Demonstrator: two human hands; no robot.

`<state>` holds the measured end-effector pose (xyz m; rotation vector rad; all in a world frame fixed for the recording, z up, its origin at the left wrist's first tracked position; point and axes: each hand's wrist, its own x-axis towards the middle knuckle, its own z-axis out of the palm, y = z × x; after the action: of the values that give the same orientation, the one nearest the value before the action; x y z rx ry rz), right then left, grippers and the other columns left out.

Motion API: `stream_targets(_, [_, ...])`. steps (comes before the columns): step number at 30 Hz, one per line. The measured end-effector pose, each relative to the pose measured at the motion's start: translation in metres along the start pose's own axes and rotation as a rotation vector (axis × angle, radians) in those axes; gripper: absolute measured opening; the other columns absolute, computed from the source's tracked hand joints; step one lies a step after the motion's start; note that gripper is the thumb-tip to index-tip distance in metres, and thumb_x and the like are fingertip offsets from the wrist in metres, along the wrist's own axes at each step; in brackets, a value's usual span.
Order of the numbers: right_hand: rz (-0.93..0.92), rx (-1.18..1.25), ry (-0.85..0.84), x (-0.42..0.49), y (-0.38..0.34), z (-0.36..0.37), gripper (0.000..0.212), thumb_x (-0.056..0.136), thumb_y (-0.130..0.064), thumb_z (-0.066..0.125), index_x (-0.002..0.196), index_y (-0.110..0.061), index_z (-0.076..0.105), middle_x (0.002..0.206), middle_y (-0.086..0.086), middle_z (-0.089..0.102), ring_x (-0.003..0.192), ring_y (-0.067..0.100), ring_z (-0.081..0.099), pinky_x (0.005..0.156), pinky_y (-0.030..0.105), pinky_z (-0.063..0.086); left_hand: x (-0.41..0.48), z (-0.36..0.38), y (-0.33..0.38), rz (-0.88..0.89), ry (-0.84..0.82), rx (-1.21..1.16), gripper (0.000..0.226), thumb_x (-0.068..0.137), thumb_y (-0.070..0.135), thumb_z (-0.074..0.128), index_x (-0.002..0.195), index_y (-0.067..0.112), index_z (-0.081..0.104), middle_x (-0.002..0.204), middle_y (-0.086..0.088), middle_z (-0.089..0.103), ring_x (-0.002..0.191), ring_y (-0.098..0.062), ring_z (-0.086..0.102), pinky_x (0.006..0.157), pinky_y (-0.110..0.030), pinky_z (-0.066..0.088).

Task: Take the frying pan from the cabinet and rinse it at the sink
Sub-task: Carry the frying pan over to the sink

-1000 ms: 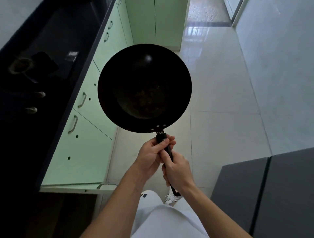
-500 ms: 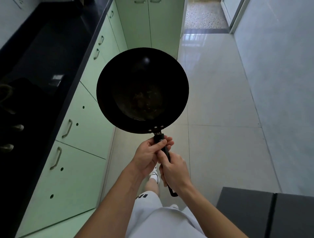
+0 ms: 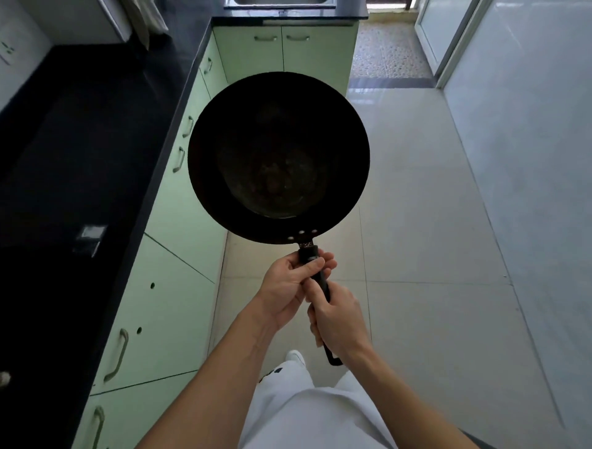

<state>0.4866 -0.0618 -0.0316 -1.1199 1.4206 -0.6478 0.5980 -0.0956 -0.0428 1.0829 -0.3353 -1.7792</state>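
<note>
1. Head view, arms: both forearms reach forward from the bottom edge and meet in front of the body, above the pale tiled floor (image 3: 423,224).
2. Left hand (image 3: 286,285): it sits foremost on the handle (image 3: 312,256), close to the bowl. The thumb lies across the top and the fingers curl underneath, clasping the handle firmly.
3. Right hand (image 3: 339,320): it sits just behind and touching the left, wrapped round the rear half of the handle. The looped end pokes out below the wrist.
4. Frying pan (image 3: 278,157): it is held in the air with its open side up, beside the green cabinets (image 3: 173,288). Brownish residue marks its base.
5. Surroundings: a black counter (image 3: 80,153) runs along the left. The sink (image 3: 278,4) shows as a steel edge at the far end, well apart from the pan.
</note>
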Motion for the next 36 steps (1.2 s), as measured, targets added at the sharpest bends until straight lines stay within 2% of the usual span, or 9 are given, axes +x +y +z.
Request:
stream_targets(6, [0.008,0.009,0.001,0.08,-0.04,-0.004,0.04,0.101,-0.029,0.055,0.077,0.004,0.058,0.051,0.006,0.054,0.035,0.018,0.048,0.035,0.028,0.041,0.07,0.01,0.055,-0.015,0.005,0.003,0.027,0.094,-0.002,0.055,0.119,-0.009,0.057,0.109,-0.017,0.069,0.101,-0.023,0.07,0.088,-0.026,0.057])
stream_targets(9, [-0.012,-0.004,0.002,0.126,-0.054,-0.009,0.039,0.099,-0.031,0.058,0.073,-0.001,0.058,0.05,0.005,0.055,0.036,0.018,0.049,0.037,0.03,0.043,0.111,0.017,0.078,-0.007,0.004,0.003,0.025,0.093,-0.002,0.056,0.117,-0.008,0.059,0.108,-0.017,0.07,0.101,-0.024,0.071,0.084,-0.025,0.057])
stream_targets(14, [-0.009,0.032,-0.013,0.207,-0.083,-0.03,0.04,0.098,-0.028,0.059,0.078,0.007,0.055,0.051,0.007,0.053,0.038,0.018,0.048,0.038,0.031,0.044,0.187,0.04,0.115,0.002,0.023,0.001,0.029,0.093,-0.003,0.056,0.121,-0.011,0.056,0.109,-0.018,0.069,0.1,-0.023,0.071,0.083,-0.024,0.057])
stream_targets(20, [0.013,0.042,-0.053,0.317,-0.125,-0.073,0.035,0.1,-0.025,0.057,0.073,-0.002,0.055,0.051,0.006,0.052,0.038,0.018,0.048,0.036,0.03,0.043,0.289,0.085,0.164,-0.005,0.081,0.007,0.017,0.092,-0.004,0.057,0.109,-0.005,0.062,0.108,-0.017,0.069,0.098,-0.022,0.071,0.081,-0.023,0.057])
stream_targets(23, [0.019,0.042,-0.076,0.368,-0.15,-0.091,0.032,0.1,-0.023,0.057,0.075,-0.002,0.057,0.053,0.008,0.052,0.037,0.017,0.048,0.035,0.027,0.043,0.334,0.105,0.187,0.001,0.107,0.017,0.013,0.092,-0.002,0.058,0.102,-0.001,0.066,0.107,-0.016,0.071,0.1,-0.021,0.07,0.082,-0.022,0.056])
stream_targets(27, [0.017,0.047,-0.102,0.419,-0.172,-0.105,0.03,0.1,-0.022,0.056,0.075,-0.005,0.056,0.053,0.007,0.052,0.037,0.016,0.048,0.035,0.026,0.042,0.379,0.122,0.216,0.01,0.141,0.004,0.014,0.092,-0.003,0.057,0.105,-0.002,0.064,0.109,-0.017,0.07,0.099,-0.02,0.069,0.082,-0.022,0.057])
stream_targets(32, [0.026,0.031,-0.137,0.474,-0.191,-0.114,0.036,0.099,-0.026,0.057,0.078,0.003,0.057,0.054,0.008,0.052,0.038,0.019,0.05,0.039,0.031,0.045,0.429,0.132,0.242,0.017,0.163,-0.023,0.015,0.093,-0.005,0.055,0.106,-0.004,0.063,0.111,-0.018,0.068,0.096,-0.02,0.07,0.08,-0.022,0.058])
stream_targets(36, [0.033,0.008,-0.136,0.52,-0.202,-0.11,0.041,0.096,-0.031,0.058,0.078,0.005,0.056,0.054,0.007,0.054,0.043,0.022,0.052,0.045,0.04,0.048,0.468,0.127,0.264,0.024,0.182,-0.018,0.013,0.092,-0.005,0.056,0.102,-0.004,0.064,0.107,-0.017,0.07,0.095,-0.02,0.07,0.079,-0.022,0.057])
